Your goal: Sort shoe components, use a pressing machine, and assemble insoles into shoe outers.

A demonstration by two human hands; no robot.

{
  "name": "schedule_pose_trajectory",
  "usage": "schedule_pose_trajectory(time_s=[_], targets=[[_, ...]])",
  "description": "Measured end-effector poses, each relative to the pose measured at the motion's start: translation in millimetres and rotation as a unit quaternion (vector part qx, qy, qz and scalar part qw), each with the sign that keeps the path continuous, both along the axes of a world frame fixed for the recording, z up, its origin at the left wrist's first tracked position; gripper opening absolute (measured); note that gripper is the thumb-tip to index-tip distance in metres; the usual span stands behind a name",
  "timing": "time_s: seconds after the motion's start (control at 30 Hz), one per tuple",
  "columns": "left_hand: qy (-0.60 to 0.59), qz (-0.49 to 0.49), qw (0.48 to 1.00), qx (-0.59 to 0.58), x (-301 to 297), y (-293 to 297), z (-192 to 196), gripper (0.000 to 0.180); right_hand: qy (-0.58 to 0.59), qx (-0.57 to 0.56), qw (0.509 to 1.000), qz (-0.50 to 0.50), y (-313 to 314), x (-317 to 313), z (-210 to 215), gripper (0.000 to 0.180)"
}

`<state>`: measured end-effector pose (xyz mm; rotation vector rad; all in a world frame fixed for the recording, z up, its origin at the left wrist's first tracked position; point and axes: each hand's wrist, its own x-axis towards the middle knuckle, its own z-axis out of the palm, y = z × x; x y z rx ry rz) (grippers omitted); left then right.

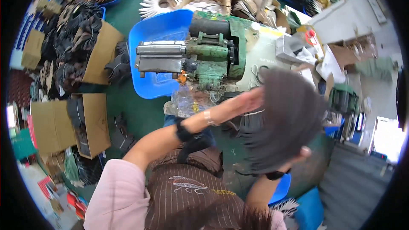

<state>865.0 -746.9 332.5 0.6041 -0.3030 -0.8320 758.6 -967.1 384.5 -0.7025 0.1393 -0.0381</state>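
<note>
A thick stack of dark grey-brown flat pieces (292,117) is held up at the right of my body, its layered edges fanned and blurred. My left hand (250,101) presses on the stack's left side, the fingertips partly hidden by it. At its lower right edge my right hand (303,153) grips it from below, with most of the fingers hidden behind the pieces. Beyond my left arm stands a green machine (209,52) with shiny metal rollers (161,49). Some more dark strips (251,124) hang or lie just below my left hand.
Under the rollers sits a blue tub (142,86). Cardboard boxes (100,119) with dark bundles stand at the left. Behind the machine are boxes of pale pieces (251,4) and a white fanned ring (159,2). A light worktable (266,44) carries clutter; a corrugated grey panel (353,183) is at right.
</note>
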Motion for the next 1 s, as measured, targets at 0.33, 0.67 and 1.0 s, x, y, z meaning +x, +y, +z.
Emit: schedule_pose_trajectory(time_s=[0.33, 0.67, 1.0], targets=[[-0.082, 0.386, 0.840, 0.373, -75.1, 208.3, 49.3, 0.118, -0.014, -0.272, 0.953, 0.132, 247.4, 32.9, 23.8, 0.063], [-0.035, 0.455, 0.829, 0.323, -74.1, 313.0, 27.4, 0.078, 0.026, -0.384, 0.911, 0.151, 366.0, 41.3, 15.5, 0.065], [0.086, 0.416, 0.870, 0.251, -59.0, 374.9, -8.9, 0.067, 0.040, -0.246, 0.968, -0.009, 375.9, 37.2, -33.8, 0.049]])
